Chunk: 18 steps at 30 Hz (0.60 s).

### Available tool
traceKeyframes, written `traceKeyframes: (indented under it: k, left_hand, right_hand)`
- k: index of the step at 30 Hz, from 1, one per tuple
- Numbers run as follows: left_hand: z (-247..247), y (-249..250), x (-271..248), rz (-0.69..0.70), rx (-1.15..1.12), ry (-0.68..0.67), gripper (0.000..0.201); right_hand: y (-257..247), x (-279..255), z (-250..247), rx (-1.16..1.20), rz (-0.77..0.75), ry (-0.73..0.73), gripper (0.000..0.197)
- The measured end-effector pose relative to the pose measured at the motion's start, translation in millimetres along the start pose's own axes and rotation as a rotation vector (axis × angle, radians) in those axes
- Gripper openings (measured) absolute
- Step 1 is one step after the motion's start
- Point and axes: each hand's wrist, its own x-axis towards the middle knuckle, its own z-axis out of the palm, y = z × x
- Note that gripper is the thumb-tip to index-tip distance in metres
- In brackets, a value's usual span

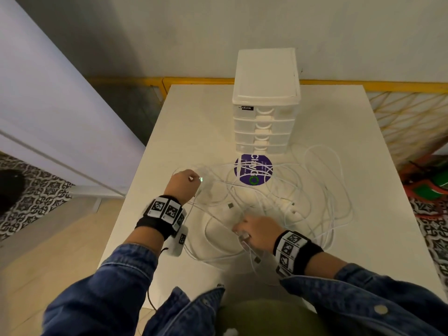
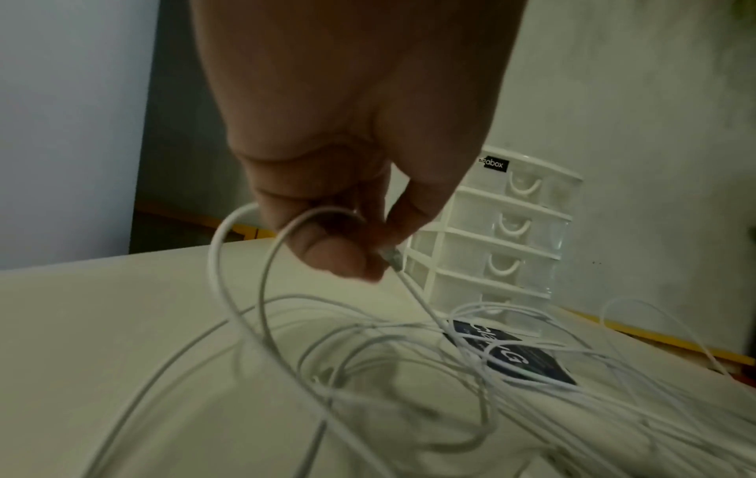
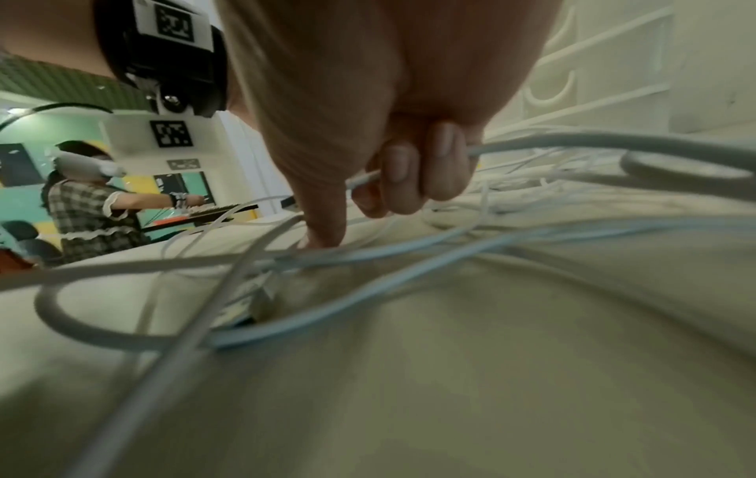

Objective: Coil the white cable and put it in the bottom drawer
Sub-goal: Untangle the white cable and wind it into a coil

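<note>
White surface (image 1: 363, 214) carries a drawer unit (image 1: 265, 103) and loose white cable (image 1: 322, 190) sprawled before it. Left hand (image 1: 180, 187) pinches a cable end; right hand (image 1: 258, 231) grips a strand, index fingertip on the surface.

1. You wear blue denim sleeves (image 1: 116, 282) with pale stitching at the cuffs; a round metal button (image 1: 380, 309) sits on the right sleeve, toward 5 o'clock in the head view.
2. Each wrist carries a black strap (image 1: 155, 226) ringed with white tiles printed with black square codes (image 1: 292, 241).
3. A white box (image 1: 178, 241) bearing a similar code hangs under your left wrist, with a thin black cable (image 1: 150, 297) trailing from it.
4. Olive-green fabric (image 1: 261, 316) shows at 6 o'clock.
</note>
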Motion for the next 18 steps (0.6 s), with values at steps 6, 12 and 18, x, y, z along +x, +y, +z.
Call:
traceKeyframes:
  k: [6,12,18]
  left_hand:
    - [-18,5,-7,0.101,-0.261,0.398,0.017]
    - [19,24,-21,0.371,0.234,-0.155,0.021]
    - [66,16,-28,0.2,0.424,-0.312,0.032]
  right_hand:
    - [9,-8,-12,0.1,0.07,0.212,0.026]
    - [4,-17,-43,0.107,-0.046,0.379,0.012]
    - [4,-29,-50,0.139,-0.077,0.444,0.036]
